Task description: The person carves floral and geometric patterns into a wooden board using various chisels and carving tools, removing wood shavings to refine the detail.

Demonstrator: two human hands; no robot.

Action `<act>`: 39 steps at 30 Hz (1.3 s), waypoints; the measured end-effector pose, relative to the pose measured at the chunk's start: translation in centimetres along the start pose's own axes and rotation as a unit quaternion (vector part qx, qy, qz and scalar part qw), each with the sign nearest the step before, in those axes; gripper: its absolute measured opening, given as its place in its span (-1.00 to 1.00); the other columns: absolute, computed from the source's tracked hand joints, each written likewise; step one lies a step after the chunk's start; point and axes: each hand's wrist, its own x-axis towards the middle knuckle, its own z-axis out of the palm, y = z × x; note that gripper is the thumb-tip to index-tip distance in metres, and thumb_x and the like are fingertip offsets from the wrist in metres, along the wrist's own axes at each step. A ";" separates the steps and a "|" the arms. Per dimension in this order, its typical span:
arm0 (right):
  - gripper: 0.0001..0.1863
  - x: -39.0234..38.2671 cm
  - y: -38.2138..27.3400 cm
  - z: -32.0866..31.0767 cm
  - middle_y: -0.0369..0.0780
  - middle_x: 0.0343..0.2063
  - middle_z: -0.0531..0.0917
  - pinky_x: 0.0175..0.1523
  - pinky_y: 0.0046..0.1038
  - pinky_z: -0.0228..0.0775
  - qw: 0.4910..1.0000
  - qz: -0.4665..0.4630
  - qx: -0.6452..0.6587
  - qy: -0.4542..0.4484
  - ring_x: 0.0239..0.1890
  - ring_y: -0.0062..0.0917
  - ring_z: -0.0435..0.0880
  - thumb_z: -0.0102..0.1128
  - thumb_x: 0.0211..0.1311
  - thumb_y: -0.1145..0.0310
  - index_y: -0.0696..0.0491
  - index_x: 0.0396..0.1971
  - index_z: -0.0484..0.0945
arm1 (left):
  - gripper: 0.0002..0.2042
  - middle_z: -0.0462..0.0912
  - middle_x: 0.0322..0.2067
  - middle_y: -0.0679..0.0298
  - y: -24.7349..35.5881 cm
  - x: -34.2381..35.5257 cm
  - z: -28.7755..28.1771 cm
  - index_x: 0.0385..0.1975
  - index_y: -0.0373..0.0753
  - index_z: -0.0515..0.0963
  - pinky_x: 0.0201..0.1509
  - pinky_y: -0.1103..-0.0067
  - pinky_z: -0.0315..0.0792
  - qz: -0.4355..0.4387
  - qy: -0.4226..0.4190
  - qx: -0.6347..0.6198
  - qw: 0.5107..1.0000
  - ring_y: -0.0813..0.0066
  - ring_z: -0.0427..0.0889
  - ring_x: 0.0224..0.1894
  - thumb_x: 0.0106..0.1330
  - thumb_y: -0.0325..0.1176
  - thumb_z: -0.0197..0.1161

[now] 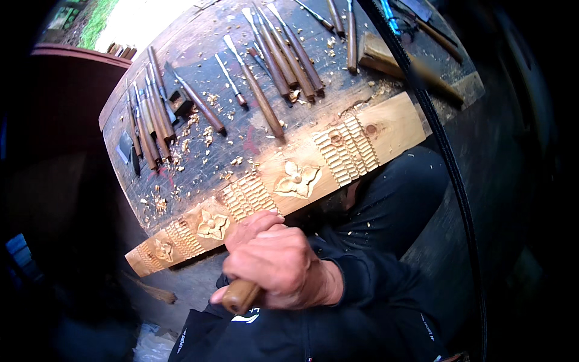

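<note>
Wdn handle [240,295] in R hand [280,265]; bag [155,346]

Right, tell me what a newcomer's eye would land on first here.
Probably the pale carved board, slanting along the near edge of the dark table, with three flowers between bands of small notches. Next, the right hand closed around a wooden handle in front of the board's middle. Beyond the board, wooden-handled tools lie in loose groups among scattered shavings.
</note>
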 end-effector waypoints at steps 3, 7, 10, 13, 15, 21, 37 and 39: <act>-0.52 -1.4 0.5 -1.5 -0.24 -0.53 0.64 -0.35 -0.36 0.48 1.000 -0.009 0.026 0.003 -0.52 -0.32 0.68 0.72 0.26 0.03 0.06 -0.43 0.61 | -0.54 0.85 -0.14 0.07 -1.1 2.4 -5.0 -0.16 -0.31 0.79 0.02 0.30 0.77 0.163 -0.263 0.224 0.924 -0.02 0.90 -0.01 0.29 0.03 0.37; -0.47 -3.9 1.1 -4.4 -0.19 -0.39 0.82 -0.32 -0.43 0.60 0.993 0.040 0.108 -0.017 -0.45 -0.43 0.76 0.61 0.42 -0.09 0.06 -0.32 0.54 | -0.72 0.84 -0.15 0.12 -0.5 4.6 -4.8 -0.16 -0.31 0.77 -0.06 0.37 0.78 0.251 -0.399 0.291 0.832 0.11 0.89 0.00 0.17 -0.33 0.50; -0.44 -4.2 0.7 -5.6 -0.17 -0.36 0.80 -0.24 -0.41 0.64 0.979 0.082 0.187 0.009 -0.37 -0.41 0.81 0.62 0.40 -0.10 0.13 -0.29 0.60 | -0.71 0.84 -0.16 0.12 -0.3 4.7 -5.0 -0.19 -0.32 0.76 -0.05 0.35 0.78 0.257 -0.395 0.296 0.831 0.10 0.89 -0.01 0.12 -0.36 0.59; -0.38 -5.0 1.1 -7.1 -0.03 -0.30 0.83 -0.11 -0.26 0.76 0.983 0.053 0.175 0.006 -0.31 -0.25 0.87 0.47 0.51 -0.20 0.16 -0.23 0.56 | -0.72 0.82 -0.22 0.13 -0.2 4.7 -5.0 -0.22 -0.31 0.76 -0.08 0.36 0.78 0.269 -0.382 0.294 0.834 0.12 0.89 -0.07 0.16 -0.33 0.66; -0.34 -5.6 0.9 -8.4 0.02 -0.28 0.84 0.00 -0.14 0.82 0.986 0.060 0.155 0.015 -0.25 -0.14 0.91 0.35 0.57 -0.26 0.17 -0.21 0.53 | -0.72 0.81 -0.26 0.15 -0.2 5.0 -5.0 -0.23 -0.31 0.76 -0.11 0.38 0.78 0.268 -0.379 0.287 0.838 0.14 0.89 -0.11 0.19 -0.31 0.68; -0.34 -6.7 -0.4 -11.1 0.13 -0.14 0.82 0.07 -0.20 0.77 0.978 0.191 0.077 0.028 -0.10 -0.10 0.90 0.50 0.48 -0.18 0.25 -0.07 0.66 | -0.71 0.84 -0.21 0.14 0.2 5.3 -4.7 -0.18 -0.28 0.77 -0.07 0.34 0.80 0.301 -0.361 0.336 0.816 0.13 0.90 -0.09 0.20 -0.31 0.69; -0.57 -12.5 -1.8 -10.6 -0.11 -0.29 0.82 -0.24 -0.56 0.63 0.912 0.397 0.001 0.104 -0.37 -0.59 0.79 0.27 0.39 0.72 0.34 0.24 0.73 | -0.60 0.88 -0.07 0.16 0.6 7.7 -4.2 0.05 -0.24 0.81 0.13 0.30 0.80 0.328 -0.321 0.397 0.795 0.16 0.88 0.03 0.31 -0.20 0.72; -0.57 -12.3 -1.5 -10.6 -0.09 -0.33 0.82 -0.22 -0.51 0.64 0.923 0.357 -0.107 0.096 -0.38 -0.49 0.83 0.34 0.31 0.72 0.32 0.18 0.77 | -0.61 0.88 -0.02 0.13 0.3 6.8 -2.8 0.12 -0.26 0.77 0.22 0.29 0.80 0.370 -0.367 0.317 0.793 0.17 0.88 0.08 0.43 -0.18 0.63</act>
